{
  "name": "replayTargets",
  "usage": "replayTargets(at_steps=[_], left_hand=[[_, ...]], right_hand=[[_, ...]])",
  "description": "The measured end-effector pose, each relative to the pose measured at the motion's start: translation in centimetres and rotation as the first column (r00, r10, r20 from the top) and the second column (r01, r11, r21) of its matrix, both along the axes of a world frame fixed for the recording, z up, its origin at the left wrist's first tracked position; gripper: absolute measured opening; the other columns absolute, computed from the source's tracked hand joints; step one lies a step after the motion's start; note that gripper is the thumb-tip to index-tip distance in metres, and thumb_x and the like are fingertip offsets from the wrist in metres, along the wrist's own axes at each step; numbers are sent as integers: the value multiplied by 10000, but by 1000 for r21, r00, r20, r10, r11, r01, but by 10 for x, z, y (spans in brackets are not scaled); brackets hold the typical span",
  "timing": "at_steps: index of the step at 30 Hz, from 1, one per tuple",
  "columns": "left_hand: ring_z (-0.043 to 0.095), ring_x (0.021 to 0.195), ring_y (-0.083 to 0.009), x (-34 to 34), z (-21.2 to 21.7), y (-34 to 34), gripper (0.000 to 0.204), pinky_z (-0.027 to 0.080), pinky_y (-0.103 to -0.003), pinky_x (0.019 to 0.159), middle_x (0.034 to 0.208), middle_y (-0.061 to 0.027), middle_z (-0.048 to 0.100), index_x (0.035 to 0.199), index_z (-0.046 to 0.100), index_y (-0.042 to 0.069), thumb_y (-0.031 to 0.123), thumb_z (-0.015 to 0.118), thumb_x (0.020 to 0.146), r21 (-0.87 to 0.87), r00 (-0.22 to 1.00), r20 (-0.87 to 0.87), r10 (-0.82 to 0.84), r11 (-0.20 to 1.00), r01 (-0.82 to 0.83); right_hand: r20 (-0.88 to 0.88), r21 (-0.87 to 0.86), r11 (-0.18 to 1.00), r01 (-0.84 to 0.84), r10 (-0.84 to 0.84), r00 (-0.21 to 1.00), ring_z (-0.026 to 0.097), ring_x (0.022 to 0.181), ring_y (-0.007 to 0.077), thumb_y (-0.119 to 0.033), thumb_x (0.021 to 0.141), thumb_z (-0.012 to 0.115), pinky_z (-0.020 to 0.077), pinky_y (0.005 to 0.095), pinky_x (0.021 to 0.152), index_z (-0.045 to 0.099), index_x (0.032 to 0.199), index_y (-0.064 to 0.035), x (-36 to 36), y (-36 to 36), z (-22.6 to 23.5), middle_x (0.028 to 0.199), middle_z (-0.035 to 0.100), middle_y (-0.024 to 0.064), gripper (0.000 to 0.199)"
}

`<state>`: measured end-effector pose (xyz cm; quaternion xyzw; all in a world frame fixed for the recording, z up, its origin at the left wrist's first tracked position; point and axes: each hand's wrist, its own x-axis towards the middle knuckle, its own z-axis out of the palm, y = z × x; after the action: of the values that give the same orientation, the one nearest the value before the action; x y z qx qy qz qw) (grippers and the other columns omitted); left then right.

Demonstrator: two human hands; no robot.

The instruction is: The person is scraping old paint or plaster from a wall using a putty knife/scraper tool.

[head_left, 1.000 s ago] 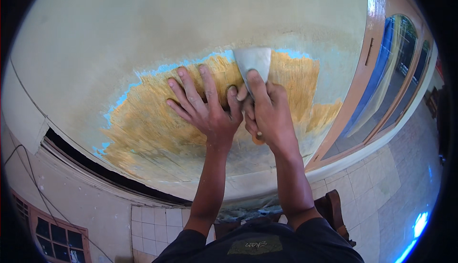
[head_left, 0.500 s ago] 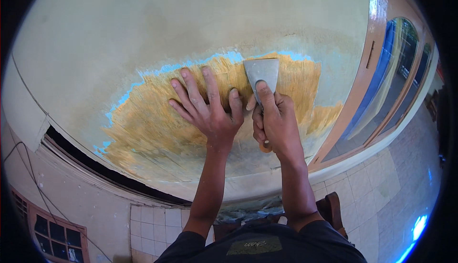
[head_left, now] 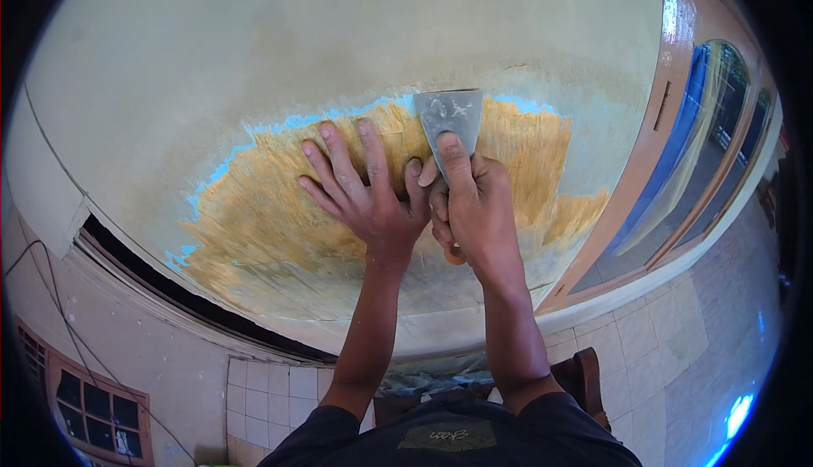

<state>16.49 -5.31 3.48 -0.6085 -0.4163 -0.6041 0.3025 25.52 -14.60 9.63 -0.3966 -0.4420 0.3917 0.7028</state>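
My right hand [head_left: 478,213] grips a putty knife [head_left: 449,116] with a wide grey metal blade, thumb pressed along the blade's base. The blade's broad edge meets the wall along the upper border of a scraped patch [head_left: 525,154]. Most of its handle is hidden in my fist; an orange end shows below. My left hand [head_left: 373,192] lies with fingers spread against the patch, just left of the knife. The bared patch is yellow-brown and streaked, fringed by light blue paint [head_left: 296,118]. Pale, stained paint covers the wall [head_left: 356,27] above.
On the right stands a pinkish-brown frame [head_left: 631,162] with glass panes and a blue curtain [head_left: 673,162]. A dark gap [head_left: 186,298] runs along the wall's lower left. Cables [head_left: 63,315] hang at the far left. Tiled floor [head_left: 652,340] lies below, with a brown shoe [head_left: 589,382].
My right hand and the putty knife have moved up and slightly left, so the blade now reaches past the patch's upper border. My left hand stays in place.
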Motion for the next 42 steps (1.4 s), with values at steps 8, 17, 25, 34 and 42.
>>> replayTargets(at_steps=[8, 17, 25, 34, 42], left_hand=[[245, 1485, -497, -2, 0, 1, 600, 76, -654, 1183, 1590, -253, 338, 1461, 530, 85, 480, 425, 1022, -4, 1000, 3, -19, 1000, 19], [252, 1482, -496, -5, 0, 2, 608, 78, -660, 1180, 1585, -257, 345, 1463, 528, 86, 492, 424, 1021, 2, 1000, 6, -23, 1000, 23], [255, 1482, -493, -6, 2, 2, 607, 76, -654, 1182, 1582, -258, 351, 1448, 546, 80, 493, 428, 1018, 3, 1000, 0, -20, 1000, 20], [256, 1480, -497, -8, 1, 7, 612, 71, -652, 1183, 1569, -268, 366, 1439, 554, 71, 496, 427, 1018, 2, 1000, -1, -21, 1000, 21], [261, 1479, -494, -7, 1, 9, 610, 75, -646, 1187, 1578, -262, 354, 1437, 557, 74, 495, 431, 1014, -2, 1000, 8, -21, 1000, 21]], right_hand=[[19, 9, 1000, -15, 15, 1000, 414, 338, 100, -353, 1086, 473, 316, 280, 332, 573, 769, 14, 0, 6, 5, 471, 457, 31, 495], [53, -2, 1000, 9, -9, 999, 378, 355, 73, -423, 1076, 463, 292, 249, 338, 571, 804, -26, -4, 4, -1, 511, 415, -15, 493], [81, -48, 998, 32, -28, 996, 383, 345, 78, -437, 1079, 455, 285, 259, 331, 571, 813, -29, -2, 2, -9, 506, 399, -15, 500], [66, -43, 999, 3, 0, 998, 380, 346, 75, -439, 1076, 464, 298, 253, 339, 553, 796, -38, -2, 9, -11, 513, 402, -13, 497], [41, -37, 999, -2, 4, 999, 373, 348, 72, -423, 1081, 454, 289, 248, 341, 553, 804, -42, -2, 10, -10, 509, 398, -18, 481]])
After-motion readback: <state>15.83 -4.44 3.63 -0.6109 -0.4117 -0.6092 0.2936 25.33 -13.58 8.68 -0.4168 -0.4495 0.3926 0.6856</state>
